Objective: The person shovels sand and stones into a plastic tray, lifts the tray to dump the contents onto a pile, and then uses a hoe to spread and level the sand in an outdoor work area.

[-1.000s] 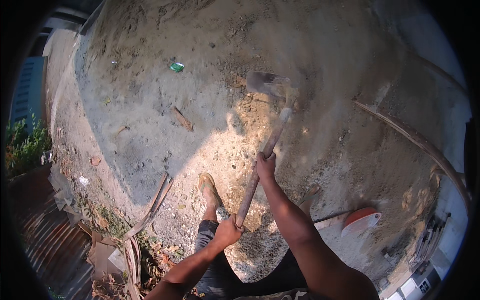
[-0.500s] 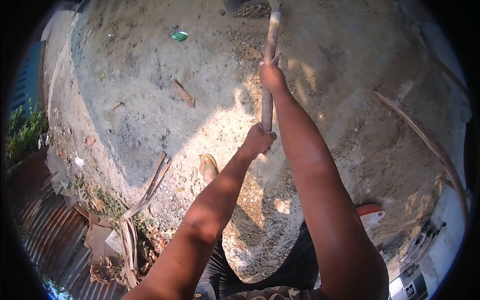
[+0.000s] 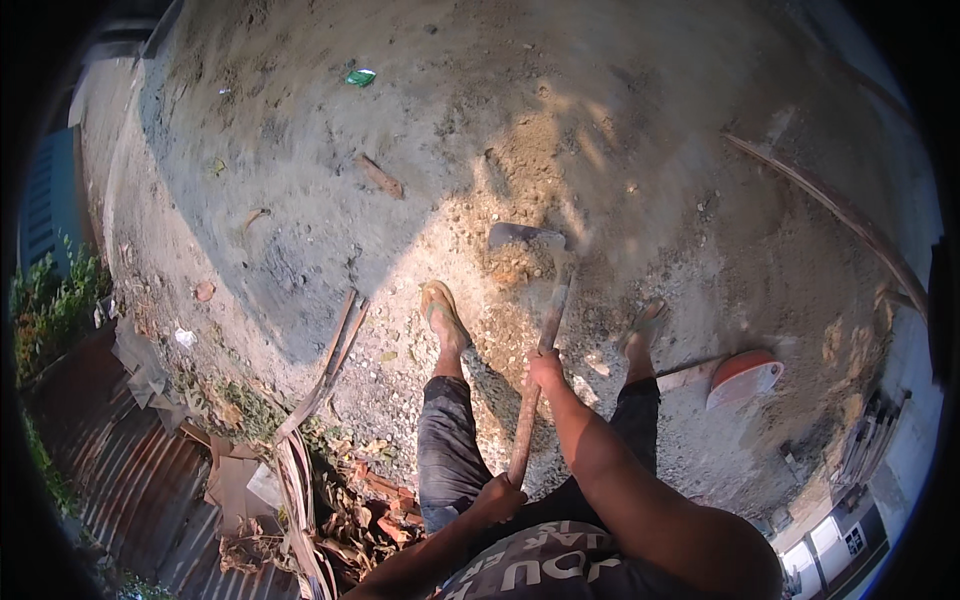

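Both my hands grip a long-handled hoe point(image 3: 556, 305), its worn wooden handle slanting away from my body. Close to my waist, my left hand point(image 3: 499, 497) is wrapped round the handle's near end. Farther up, my right hand point(image 3: 544, 368) closes round the middle of it. The dark metal blade point(image 3: 518, 234) rests low on the ground ahead of my feet, against loose tan soil point(image 3: 515, 265). My sandalled left foot point(image 3: 440, 310) and right foot point(image 3: 643, 325) stand apart on either side of the handle.
Right of my right leg lies a red and white rounded object point(image 3: 745, 378). A long dry stalk point(image 3: 820, 195) curves along the right. Rusty corrugated sheet point(image 3: 150, 470), dry leaves point(image 3: 345, 525) and split stalks point(image 3: 325, 385) lie at left. A green wrapper point(image 3: 360, 77) is farther off.
The hoe has come back toward me, its blade moving from the far top edge to just ahead of my feet. Both hands have drawn in close to my body, still holding the handle.
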